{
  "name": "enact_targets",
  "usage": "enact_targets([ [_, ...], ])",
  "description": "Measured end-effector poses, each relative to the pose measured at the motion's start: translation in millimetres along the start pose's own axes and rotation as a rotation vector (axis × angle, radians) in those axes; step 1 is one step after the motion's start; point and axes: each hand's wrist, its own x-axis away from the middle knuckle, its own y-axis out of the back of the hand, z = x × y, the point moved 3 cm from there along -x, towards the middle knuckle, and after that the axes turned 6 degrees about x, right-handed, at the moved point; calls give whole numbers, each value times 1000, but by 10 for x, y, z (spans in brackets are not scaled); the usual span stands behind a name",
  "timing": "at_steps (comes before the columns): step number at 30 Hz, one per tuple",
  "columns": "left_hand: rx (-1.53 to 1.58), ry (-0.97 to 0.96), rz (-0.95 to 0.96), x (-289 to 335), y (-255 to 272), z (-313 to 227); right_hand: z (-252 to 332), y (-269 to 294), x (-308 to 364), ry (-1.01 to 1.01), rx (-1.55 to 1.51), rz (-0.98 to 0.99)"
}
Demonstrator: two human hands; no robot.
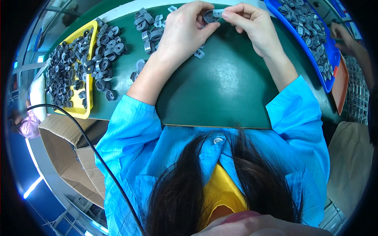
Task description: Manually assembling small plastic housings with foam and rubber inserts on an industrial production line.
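At the far middle of the green table (220, 90), my left hand (181, 31) is closed on a dark grey rounded plastic part (209, 17), pinched between thumb and fingers. My right hand (256, 29) pinches a small light grey plate with holes (218, 13). The plate touches or overlaps the dark part's edge; I cannot tell whether they are joined. Loose dark rounded parts (146, 24) lie left of my left hand. A few light grey plates (199, 52) show beside and beneath that hand, which partly hides them.
On the left, a yellow tray (92, 70) holds many dark parts, with more piled (106, 51) beside it. A blue tray (315, 65) of grey pieces and an orange tray (339, 86) stand right, near another person's hand (343, 37). A cardboard box (59, 153) sits lower left; a black cable (94, 151) crosses.
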Motion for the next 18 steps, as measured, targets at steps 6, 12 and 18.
enact_targets([
  [6,-71,-278,-81,55,-55,-45,45,-71,37,173,398,-61],
  [12,-130,-399,-62,65,-53,-95,49,-101,75,47,274,-6],
  [18,-93,-366,-135,54,-27,-106,19,-129,65,-9,-6,8],
])
